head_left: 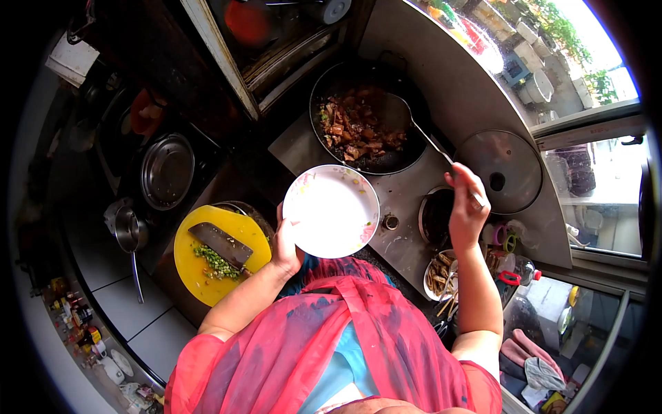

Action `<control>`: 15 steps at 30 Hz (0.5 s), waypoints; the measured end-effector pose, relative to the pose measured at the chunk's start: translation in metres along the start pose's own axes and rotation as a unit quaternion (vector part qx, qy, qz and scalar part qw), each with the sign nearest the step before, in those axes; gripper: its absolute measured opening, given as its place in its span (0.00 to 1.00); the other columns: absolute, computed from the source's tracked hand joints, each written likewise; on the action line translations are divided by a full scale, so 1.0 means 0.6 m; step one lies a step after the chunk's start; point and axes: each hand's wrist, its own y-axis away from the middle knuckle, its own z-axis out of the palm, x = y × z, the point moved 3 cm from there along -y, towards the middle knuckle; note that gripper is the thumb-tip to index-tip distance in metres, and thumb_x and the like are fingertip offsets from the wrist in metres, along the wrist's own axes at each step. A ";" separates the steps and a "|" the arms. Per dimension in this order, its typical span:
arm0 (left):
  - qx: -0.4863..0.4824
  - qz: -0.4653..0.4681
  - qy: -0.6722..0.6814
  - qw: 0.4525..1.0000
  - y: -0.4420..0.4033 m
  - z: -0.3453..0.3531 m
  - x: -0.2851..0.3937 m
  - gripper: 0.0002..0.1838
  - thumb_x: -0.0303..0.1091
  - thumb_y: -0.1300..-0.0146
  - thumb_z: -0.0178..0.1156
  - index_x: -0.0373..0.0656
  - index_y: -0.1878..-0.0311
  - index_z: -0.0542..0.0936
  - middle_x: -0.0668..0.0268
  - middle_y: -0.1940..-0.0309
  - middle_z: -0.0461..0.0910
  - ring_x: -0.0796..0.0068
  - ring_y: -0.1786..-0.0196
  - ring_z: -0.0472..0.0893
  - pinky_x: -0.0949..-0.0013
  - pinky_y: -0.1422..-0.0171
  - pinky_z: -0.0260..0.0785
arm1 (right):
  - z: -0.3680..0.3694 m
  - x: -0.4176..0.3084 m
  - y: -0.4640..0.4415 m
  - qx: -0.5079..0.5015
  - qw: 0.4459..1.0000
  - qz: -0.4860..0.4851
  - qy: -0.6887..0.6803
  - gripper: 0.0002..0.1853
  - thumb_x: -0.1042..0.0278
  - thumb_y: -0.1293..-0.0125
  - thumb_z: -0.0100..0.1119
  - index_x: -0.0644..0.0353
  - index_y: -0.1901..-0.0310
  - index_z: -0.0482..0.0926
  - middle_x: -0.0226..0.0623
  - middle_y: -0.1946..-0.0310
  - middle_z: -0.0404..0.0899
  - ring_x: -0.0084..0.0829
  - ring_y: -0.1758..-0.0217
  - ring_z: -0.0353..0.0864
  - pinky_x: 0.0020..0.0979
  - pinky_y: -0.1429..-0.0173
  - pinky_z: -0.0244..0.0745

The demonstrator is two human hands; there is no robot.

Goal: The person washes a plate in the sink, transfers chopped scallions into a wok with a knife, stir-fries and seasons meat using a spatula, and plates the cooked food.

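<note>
My left hand [287, 241] grips the left rim of a white plate [331, 212] with a floral edge, thumb on top. Nothing lies on the plate, which is just in front of the wok. My right hand [469, 200] is wrapped round the handle of a metal spatula [431, 141]. The spatula's head reaches down into a dark wok [407, 162] and is partly lost in the shadow there. Browned chunks of food [362, 127] with green bits fill the wok's left and middle.
On the left, a yellow cutting board [189, 276] carries a cleaver [221, 245] and chopped greens [215, 263]. A glass lid [498, 172] leans at the right wall. A bowl of brown strips [439, 274], a small jar [390, 221] and a saucepan [129, 229] stand around.
</note>
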 end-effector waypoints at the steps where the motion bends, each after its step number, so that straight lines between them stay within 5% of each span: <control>1: 0.000 -0.001 0.001 1.000 0.000 0.000 -0.001 0.29 0.32 0.41 0.45 0.50 0.33 0.63 0.58 0.38 0.70 0.62 0.34 0.70 0.58 0.30 0.65 | -0.004 0.014 -0.005 0.058 0.991 0.081 -0.094 0.11 0.78 0.30 0.54 0.68 0.48 0.80 0.38 0.55 0.82 0.32 0.56 0.85 0.27 0.48 0.79; 6: 0.001 -0.002 0.006 1.000 0.000 -0.002 -0.001 0.29 0.32 0.41 0.45 0.50 0.33 0.63 0.58 0.38 0.70 0.62 0.34 0.70 0.58 0.30 0.65 | -0.062 0.092 -0.037 0.160 0.889 0.307 -0.299 0.13 0.75 0.35 0.52 0.74 0.53 0.80 0.45 0.61 0.82 0.42 0.58 0.86 0.33 0.46 0.82; 15: 0.000 -0.003 0.011 1.000 0.002 -0.002 0.000 0.29 0.32 0.41 0.46 0.50 0.33 0.64 0.58 0.38 0.70 0.62 0.35 0.70 0.59 0.31 0.65 | -0.054 0.017 -0.088 0.041 0.964 0.196 -0.176 0.13 0.75 0.30 0.47 0.73 0.54 0.80 0.42 0.58 0.82 0.35 0.61 0.85 0.32 0.47 0.83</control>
